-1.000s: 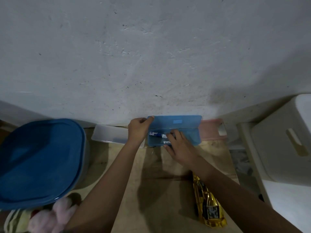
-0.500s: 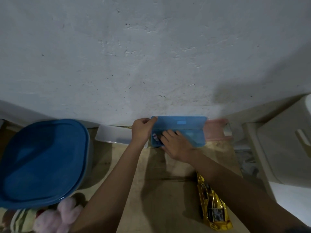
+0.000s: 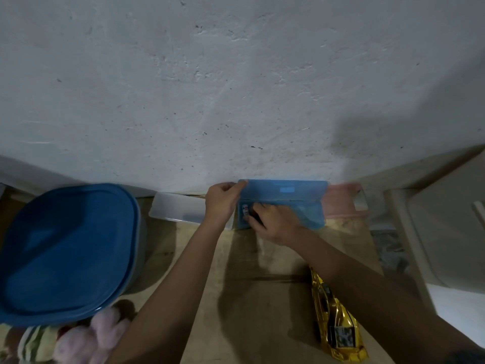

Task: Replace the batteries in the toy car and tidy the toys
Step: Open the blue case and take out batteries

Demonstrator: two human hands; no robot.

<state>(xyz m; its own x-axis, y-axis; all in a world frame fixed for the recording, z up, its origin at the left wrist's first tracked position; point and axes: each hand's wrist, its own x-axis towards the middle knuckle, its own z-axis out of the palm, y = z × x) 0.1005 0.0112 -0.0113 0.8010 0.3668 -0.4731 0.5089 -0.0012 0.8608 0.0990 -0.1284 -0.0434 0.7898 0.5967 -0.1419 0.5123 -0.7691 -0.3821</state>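
A small blue plastic case (image 3: 301, 206) stands open against the wall at the far edge of the wooden table (image 3: 262, 298). My left hand (image 3: 221, 203) pinches the left corner of its raised lid. My right hand (image 3: 273, 222) reaches into the tray, fingers curled over its left part; a white-labelled battery (image 3: 245, 209) shows just left of the fingertips. Whether the fingers grip anything is hidden. The gold toy car (image 3: 333, 319) lies on its side at the front right, partly under my right forearm.
A big container with a blue lid (image 3: 63, 248) fills the left. A clear plastic case (image 3: 178, 210) and a pink one (image 3: 343, 202) flank the blue case. Pink plush toys (image 3: 86, 337) lie front left. A beige plastic piece of furniture (image 3: 441, 232) stands at the right.
My right hand has slid left inside the case and covered the batteries that lay visible a second ago. My left hand keeps its hold on the lid.
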